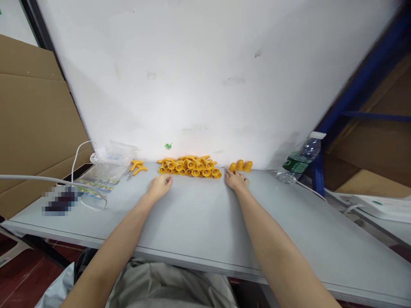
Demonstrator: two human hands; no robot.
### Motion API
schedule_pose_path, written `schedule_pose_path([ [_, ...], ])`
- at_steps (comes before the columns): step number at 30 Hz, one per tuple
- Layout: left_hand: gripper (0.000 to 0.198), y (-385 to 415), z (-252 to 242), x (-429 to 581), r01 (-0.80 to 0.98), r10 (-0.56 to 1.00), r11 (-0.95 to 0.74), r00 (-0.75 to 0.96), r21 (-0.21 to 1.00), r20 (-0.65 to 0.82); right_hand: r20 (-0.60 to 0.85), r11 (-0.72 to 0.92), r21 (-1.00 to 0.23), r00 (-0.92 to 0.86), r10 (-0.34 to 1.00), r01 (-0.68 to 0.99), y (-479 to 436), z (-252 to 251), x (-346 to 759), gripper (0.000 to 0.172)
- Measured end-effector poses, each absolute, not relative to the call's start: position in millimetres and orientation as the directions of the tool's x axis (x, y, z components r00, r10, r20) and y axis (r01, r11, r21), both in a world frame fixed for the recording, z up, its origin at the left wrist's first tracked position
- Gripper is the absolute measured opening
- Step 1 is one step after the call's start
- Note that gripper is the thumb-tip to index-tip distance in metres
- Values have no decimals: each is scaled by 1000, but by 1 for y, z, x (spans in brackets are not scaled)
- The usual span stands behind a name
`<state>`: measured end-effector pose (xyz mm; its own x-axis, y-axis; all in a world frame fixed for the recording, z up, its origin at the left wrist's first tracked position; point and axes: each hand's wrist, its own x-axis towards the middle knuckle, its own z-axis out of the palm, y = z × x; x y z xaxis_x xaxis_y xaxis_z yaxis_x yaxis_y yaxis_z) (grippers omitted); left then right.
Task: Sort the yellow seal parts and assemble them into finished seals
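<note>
My left hand [159, 187] rests on the table just in front of the left end of a stacked pile of yellow trumpet-shaped plastic parts [191, 167]. Its fingers are curled in, and a tiny dark spot shows at the fingertips, too small to name. To the right of the pile, my right hand [236, 180] has its fingers round a yellow rounded plastic cap [232, 167]. Two similar caps [243, 165] stand beside it by the wall. Left of the pile lie a few yellow branched pieces [138, 167] next to small metal screws [129, 175].
A clear plastic bag [114, 154], a white cable [77, 162] and a dark blurred-out object [61, 202] lie on the left of the table [199, 218]. On the right, a plastic bottle [300, 160] leans against the white wall [205, 85]. Cardboard [32, 119] borders the left.
</note>
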<state>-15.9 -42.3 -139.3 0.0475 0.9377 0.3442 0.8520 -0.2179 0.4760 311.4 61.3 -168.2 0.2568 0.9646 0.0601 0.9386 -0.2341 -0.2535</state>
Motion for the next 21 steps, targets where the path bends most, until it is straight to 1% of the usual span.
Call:
schedule_pose_path([
  [2,26,-38,-137,-24,867,917,-162,-45,472,397,78,-219,-252,245,966,943,53,-170,311,53],
  [3,27,-36,-136,-30,878,892,-113,-117,465,436,84,-211,-256,239,967,943,49,-171,310,53],
  [5,34,-32,-136,-42,882,866,-24,-217,471,450,93,-194,-274,226,970,942,42,-173,310,52],
  [8,45,-26,-141,-63,865,821,203,-406,459,401,129,-166,-342,221,967,925,33,-176,308,50],
  [11,50,-20,-150,-77,826,800,360,-513,434,312,214,-138,-463,262,941,875,32,-177,307,45],
  [13,47,-18,-154,-82,812,804,417,-539,408,252,279,-103,-549,298,913,829,34,-178,308,41],
  [15,44,-18,-155,-83,825,818,422,-525,375,236,328,-61,-620,329,885,782,38,-180,309,36],
  [17,40,-18,-154,-82,855,832,385,-484,347,270,372,-13,-670,350,860,742,43,-181,310,32],
  [19,36,-19,-152,-79,882,852,329,-431,338,295,428,57,-700,355,832,712,46,-183,310,33],
  [21,33,-19,-149,-76,896,885,283,-382,342,267,490,138,-706,340,803,694,48,-184,310,36],
])
